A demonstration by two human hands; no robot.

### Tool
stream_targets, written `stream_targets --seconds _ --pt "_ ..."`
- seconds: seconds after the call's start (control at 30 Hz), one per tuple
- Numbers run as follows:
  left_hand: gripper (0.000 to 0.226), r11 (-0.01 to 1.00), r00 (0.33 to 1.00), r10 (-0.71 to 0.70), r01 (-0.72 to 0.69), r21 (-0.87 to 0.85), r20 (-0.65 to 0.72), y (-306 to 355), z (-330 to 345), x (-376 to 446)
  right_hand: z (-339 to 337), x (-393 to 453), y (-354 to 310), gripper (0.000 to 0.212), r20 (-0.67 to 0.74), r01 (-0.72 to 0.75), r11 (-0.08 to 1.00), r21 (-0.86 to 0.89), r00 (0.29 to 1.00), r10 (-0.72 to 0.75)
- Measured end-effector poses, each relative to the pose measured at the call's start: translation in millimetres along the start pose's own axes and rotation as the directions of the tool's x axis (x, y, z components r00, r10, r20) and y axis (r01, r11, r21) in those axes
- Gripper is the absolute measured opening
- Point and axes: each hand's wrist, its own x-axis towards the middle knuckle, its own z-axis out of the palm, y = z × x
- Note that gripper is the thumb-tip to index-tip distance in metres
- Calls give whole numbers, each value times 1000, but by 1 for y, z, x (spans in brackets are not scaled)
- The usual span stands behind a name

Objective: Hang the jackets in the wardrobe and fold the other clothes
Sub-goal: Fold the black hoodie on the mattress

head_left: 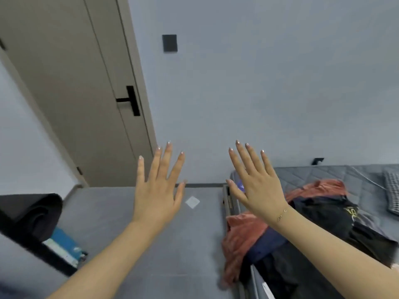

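Both hands are up in the air with fingers spread wide, the left hand and the right hand apart and holding nothing. The clothes lie in a messy pile on the bed, spilling over its edge. They look soft, light and floppy. Grab one by the collar or shoulders. No wardrobe shows here; the tall door may be one.
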Motion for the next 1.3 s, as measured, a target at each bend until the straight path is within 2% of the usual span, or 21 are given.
stream_targets --seconds 0.1,0.23,0.37,0.47,0.6,0.8,0.9,0.97,1.03,1.17,1.23,1.3 --pt "65 989 992 116 -111 -97 51 74 41 35 29 -42 87 69 104 -142 989 -47 984 147" --pt "64 938 951 285 -250 -241 122 169 86 74 60 -103 170 68 213 -313 942 -120 919 333" --pt "64 844 865 474 -393 -365 164 256 134 106 88 -150 219 67 298 -474 867 -157 814 499" --pt "63 774 798 570 -443 -452 194 316 178 122 117 -188 247 66 346 -596 786 -165 711 612" --pt "62 681 684 690 -501 -534 237 391 246 139 166 -228 280 64 434 -720 655 -232 526 732" --pt "65 517 445 839 -471 -715 314 494 355 150 271 -264 326 64 471 -876 410 -256 258 844" --pt "60 387 333 910 -470 -793 247 554 402 149 326 -285 348 62 447 -970 168 -174 74 891" --pt "57 288 248 951 -501 -816 183 598 433 137 364 -310 360 60 417 -995 -86 -55 -101 903" --pt "56 213 167 976 -557 -803 143 642 461 120 396 -338 368 56 385 -949 -308 68 -260 886" --pt "56 164 76 984 -724 -671 159 709 518 90 453 -370 376 59 347 -771 -582 260 -487 801" --pt "57 146 58 986 -747 -649 156 724 539 81 478 -373 377 58 305 -759 -611 225 -541 784" --pt "60 147 74 988 -739 -657 138 727 549 74 496 -371 375 31 266 -803 -574 162 -525 809"
